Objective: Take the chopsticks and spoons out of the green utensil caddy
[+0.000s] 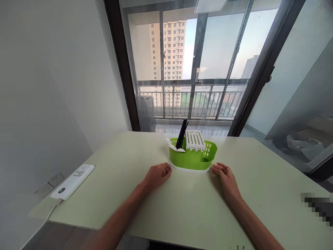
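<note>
A green plastic cutlery basket (184, 159) stands on a white drip tray (191, 171) in the middle of the table. Black chopsticks (182, 133) and white spoons (173, 148) stick up from its left part. A white slotted rack (195, 140) sits across its top. By the tray's front left edge, my left hand (158, 175) is curled closed, and I see nothing in it. My right hand (227, 178) is at the tray's right end with fingers stretched and a little apart. Its fingertips are at the rim; whether they touch it I cannot tell.
A white power strip (74, 181) lies at the table's left edge, its cord hanging down. A pale green tabletop (182, 208) surrounds the basket. Behind it is a dark-framed glass door (195, 69). A blurred dark object (319, 206) lies at the right edge.
</note>
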A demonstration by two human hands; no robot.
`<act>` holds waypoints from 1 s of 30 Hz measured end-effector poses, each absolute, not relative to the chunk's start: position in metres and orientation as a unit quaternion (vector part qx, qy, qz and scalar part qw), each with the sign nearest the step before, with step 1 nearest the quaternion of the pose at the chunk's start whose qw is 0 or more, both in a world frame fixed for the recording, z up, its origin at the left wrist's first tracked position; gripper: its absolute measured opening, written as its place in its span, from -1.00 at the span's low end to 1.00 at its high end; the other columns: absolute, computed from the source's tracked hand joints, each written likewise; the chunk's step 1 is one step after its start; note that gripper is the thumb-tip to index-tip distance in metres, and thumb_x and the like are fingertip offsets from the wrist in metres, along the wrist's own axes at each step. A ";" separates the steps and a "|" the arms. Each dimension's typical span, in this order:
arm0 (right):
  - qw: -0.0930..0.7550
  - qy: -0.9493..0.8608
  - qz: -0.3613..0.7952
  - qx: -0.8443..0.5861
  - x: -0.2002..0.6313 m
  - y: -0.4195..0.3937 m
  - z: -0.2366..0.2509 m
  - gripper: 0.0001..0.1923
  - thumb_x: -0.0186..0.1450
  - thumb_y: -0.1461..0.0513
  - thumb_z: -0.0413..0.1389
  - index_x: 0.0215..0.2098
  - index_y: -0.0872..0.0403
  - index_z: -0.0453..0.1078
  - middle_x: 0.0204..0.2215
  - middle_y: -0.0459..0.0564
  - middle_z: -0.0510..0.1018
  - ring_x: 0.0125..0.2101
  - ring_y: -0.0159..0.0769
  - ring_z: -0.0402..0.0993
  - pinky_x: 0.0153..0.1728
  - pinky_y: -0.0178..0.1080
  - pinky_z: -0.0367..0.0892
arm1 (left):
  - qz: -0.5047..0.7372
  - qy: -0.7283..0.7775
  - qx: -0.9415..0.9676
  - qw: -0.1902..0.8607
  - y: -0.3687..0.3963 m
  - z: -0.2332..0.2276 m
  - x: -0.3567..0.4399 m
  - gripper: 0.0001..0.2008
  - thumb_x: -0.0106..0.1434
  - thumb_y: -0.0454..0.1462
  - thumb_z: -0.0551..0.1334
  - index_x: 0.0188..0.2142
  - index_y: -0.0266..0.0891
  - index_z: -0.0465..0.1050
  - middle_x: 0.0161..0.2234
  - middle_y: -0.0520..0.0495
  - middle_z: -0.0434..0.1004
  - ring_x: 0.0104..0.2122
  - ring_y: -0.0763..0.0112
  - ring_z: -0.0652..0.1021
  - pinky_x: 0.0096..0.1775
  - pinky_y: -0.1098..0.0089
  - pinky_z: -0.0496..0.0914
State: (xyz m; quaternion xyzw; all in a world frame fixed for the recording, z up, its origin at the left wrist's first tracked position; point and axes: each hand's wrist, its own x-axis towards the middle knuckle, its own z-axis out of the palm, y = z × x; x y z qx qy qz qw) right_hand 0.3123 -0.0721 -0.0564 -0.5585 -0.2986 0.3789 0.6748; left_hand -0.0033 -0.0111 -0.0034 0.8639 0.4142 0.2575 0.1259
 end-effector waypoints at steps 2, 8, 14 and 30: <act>0.685 -0.270 0.408 -0.540 0.317 -0.072 -0.055 -0.58 0.09 0.17 0.27 -0.09 0.02 0.38 -0.17 -0.02 0.62 -0.11 -0.21 0.58 0.05 -0.16 0.46 | 0.255 0.414 0.865 0.127 -0.011 -0.003 -0.003 -0.88 0.33 -0.23 0.15 -0.28 -0.15 0.45 -0.46 0.12 0.53 -0.52 0.53 0.45 -0.36 0.46 0.29; 0.696 -0.232 0.454 -0.506 0.322 -0.070 -0.054 -0.69 0.07 0.21 0.32 -0.21 0.05 0.46 -0.26 -0.02 0.66 -0.19 -0.27 0.61 -0.05 -0.30 0.53 | 0.248 0.415 0.864 0.138 -0.011 -0.001 -0.003 -0.87 0.33 -0.22 0.15 -0.28 -0.14 0.46 -0.46 0.11 0.53 -0.51 0.51 0.45 -0.37 0.47 0.29; 0.693 -0.243 0.467 -0.493 0.325 -0.069 -0.059 -0.72 0.09 0.25 0.27 -0.20 0.08 0.48 -0.24 0.01 0.67 -0.17 -0.26 0.62 -0.03 -0.32 0.52 | 0.245 0.414 0.868 0.126 -0.010 -0.002 -0.003 -0.86 0.35 -0.22 0.13 -0.30 -0.15 0.45 -0.47 0.11 0.51 -0.52 0.51 0.43 -0.36 0.47 0.28; 0.651 -0.284 0.503 -0.493 0.324 -0.075 -0.047 -0.85 0.19 0.15 0.23 -0.27 0.01 0.53 -0.27 0.00 0.64 -0.16 -0.15 0.59 0.07 -0.12 0.48 | 0.230 0.417 0.869 0.133 -0.008 0.000 -0.002 -0.85 0.33 -0.23 0.12 -0.28 -0.15 0.45 -0.46 0.09 0.51 -0.52 0.49 0.42 -0.37 0.45 0.27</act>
